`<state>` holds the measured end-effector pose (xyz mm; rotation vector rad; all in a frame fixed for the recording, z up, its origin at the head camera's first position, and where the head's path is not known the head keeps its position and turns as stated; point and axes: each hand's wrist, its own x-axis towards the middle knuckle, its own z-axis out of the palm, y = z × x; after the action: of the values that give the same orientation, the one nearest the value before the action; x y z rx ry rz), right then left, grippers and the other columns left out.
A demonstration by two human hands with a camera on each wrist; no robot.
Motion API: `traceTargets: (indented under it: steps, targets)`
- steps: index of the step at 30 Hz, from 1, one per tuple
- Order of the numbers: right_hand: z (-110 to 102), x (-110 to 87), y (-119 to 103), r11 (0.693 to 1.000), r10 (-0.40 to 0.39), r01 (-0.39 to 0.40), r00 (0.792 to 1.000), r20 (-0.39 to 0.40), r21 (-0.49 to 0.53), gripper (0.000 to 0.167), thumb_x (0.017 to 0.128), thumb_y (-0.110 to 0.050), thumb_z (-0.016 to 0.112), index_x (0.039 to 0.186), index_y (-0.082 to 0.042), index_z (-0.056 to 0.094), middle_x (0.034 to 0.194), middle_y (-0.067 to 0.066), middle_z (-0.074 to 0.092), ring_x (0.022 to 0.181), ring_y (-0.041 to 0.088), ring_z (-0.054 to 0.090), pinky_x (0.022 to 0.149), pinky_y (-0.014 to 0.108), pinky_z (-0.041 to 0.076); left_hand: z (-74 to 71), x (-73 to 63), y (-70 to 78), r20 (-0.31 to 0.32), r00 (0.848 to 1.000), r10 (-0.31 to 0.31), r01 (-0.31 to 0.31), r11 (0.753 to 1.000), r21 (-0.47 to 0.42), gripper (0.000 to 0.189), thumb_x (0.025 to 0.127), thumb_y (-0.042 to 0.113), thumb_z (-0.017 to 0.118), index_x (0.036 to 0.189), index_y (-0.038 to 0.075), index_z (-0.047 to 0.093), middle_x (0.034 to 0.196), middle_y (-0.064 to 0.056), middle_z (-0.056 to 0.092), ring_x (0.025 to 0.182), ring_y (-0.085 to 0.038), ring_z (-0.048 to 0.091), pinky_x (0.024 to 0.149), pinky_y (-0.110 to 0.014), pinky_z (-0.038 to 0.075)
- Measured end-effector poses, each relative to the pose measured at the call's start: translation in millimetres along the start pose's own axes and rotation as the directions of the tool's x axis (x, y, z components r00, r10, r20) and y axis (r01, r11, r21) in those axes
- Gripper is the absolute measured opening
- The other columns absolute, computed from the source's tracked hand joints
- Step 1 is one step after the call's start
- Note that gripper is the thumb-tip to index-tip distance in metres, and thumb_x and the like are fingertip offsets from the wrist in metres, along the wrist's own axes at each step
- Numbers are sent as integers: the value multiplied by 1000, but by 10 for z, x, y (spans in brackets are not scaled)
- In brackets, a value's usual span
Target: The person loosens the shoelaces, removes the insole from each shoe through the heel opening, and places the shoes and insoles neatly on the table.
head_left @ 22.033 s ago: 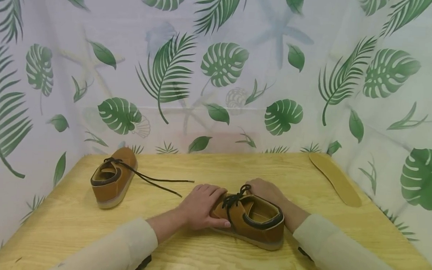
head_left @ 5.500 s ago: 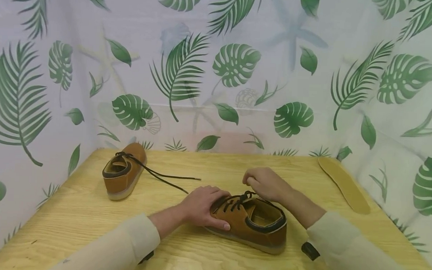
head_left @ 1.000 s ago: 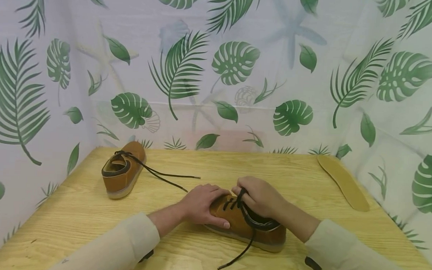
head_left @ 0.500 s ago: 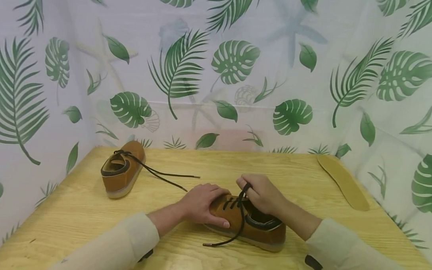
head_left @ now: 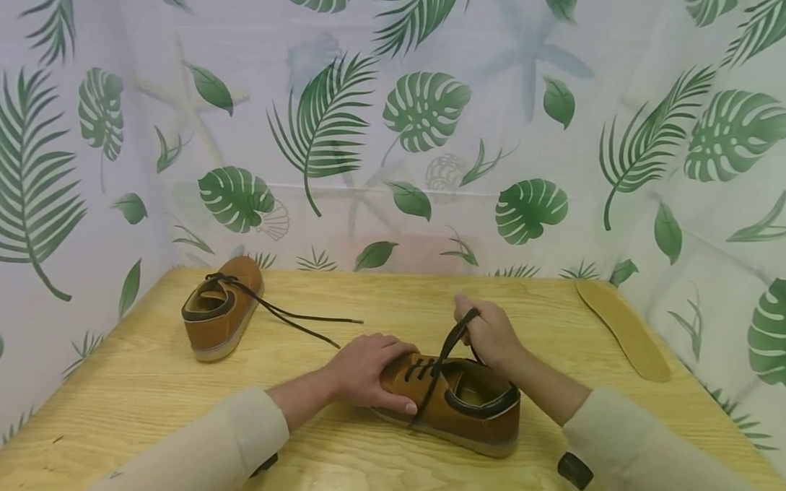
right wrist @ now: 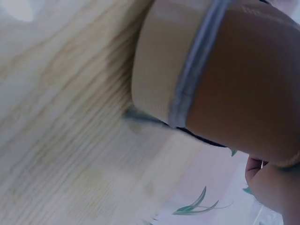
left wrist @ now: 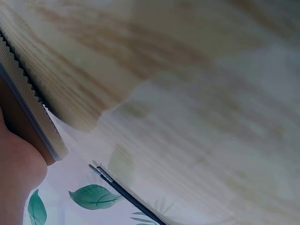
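A brown leather shoe (head_left: 474, 425) with a dark collar lies on the table, toe to the left. My left hand (head_left: 365, 374) grips its toe, thumb along the near side. Above the shoe's opening, my right hand (head_left: 494, 339) holds the black shoelaces (head_left: 453, 338), which stretch up taut from the eyelets. One lace end hangs down the near side. In the left wrist view, the sole edge (left wrist: 35, 103) shows beside the left hand (left wrist: 21, 173). The right wrist view has the shoe's heel (right wrist: 243, 79) close up, with part of the right hand (right wrist: 272, 187) beyond it.
A matching brown shoe (head_left: 234, 334) stands at the back left, its untied laces (head_left: 299, 317) trailing rightward over the wooden table (head_left: 333, 467). A tan insole (head_left: 624, 329) lies at the back right. Leaf-printed cloth walls rise behind and at both sides.
My right hand has come up and to the right from the shoe's opening, drawing the laces upward. The loose lace end has slid up the shoe's near side. My left hand stays put.
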<state>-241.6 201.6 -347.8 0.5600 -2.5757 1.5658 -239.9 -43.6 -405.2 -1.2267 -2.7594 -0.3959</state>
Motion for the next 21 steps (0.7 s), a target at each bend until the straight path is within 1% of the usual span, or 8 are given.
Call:
traceTargets:
  steps: [3,6,8,10,13,17,19,21]
  targets:
    - [-75,41,-10,992,61,-60,998,-8,109,55,110,-33,33,64,-6,45,55,1,41,51,18,43,59,30,39,-4,-8,-2,0,1000,-4,4,1000,-2,80,78,69,69,141,24,53,126,5,64,111,-15,60,95,-36,48]
    - [-205,85,2,970,138,-131,990,-20,206,53,110,-37,32,65,-10,44,56,-2,39,52,16,42,60,30,40,-14,-12,1,1,1000,-1,1,1000,-8,79,78,69,69,141,24,53,126,5,64,112,-15,60,96,-36,48]
    - [-312,124,22,953,186,-170,982,-43,252,53,109,-39,33,66,-10,44,57,-4,39,52,15,41,60,30,40,-25,-14,4,2,1000,2,-2,1000,-9,79,79,69,69,142,23,53,127,5,63,112,-15,60,96,-35,48]
    - [-429,165,63,942,227,-200,971,-72,268,52,109,-41,35,69,-10,46,58,-6,39,53,13,41,61,29,42,-39,-15,8,2,1000,2,-2,1000,-10,79,79,68,69,142,23,53,128,4,63,112,-16,60,96,-36,48]
    - [-589,215,160,939,281,-244,951,-128,242,49,107,-43,38,75,-8,49,61,-6,42,52,11,40,59,29,42,-56,-22,9,4,1000,-2,2,1000,-15,80,79,68,69,142,22,53,128,3,63,113,-17,60,97,-36,48]
    - [-787,226,355,932,359,-344,918,-169,114,48,106,-43,43,81,-5,57,63,-6,50,50,10,43,54,30,42,-54,-24,4,8,1000,-8,8,1000,-19,80,78,68,70,142,23,52,128,3,63,113,-17,59,97,-37,48]
    - [-898,213,451,918,396,-394,906,-149,48,44,106,-35,44,82,-4,62,62,-7,54,48,9,43,51,29,41,-41,-20,0,11,1000,-6,7,1000,-19,80,78,68,69,142,23,52,128,3,63,113,-16,59,96,-36,48]
    - [-1015,200,532,900,435,-434,896,-92,29,38,106,-26,44,83,-5,65,63,-8,58,44,6,38,48,27,38,-26,-11,-3,12,1000,-4,5,1000,-18,80,78,68,69,142,23,52,128,4,63,113,-16,59,96,-35,48]
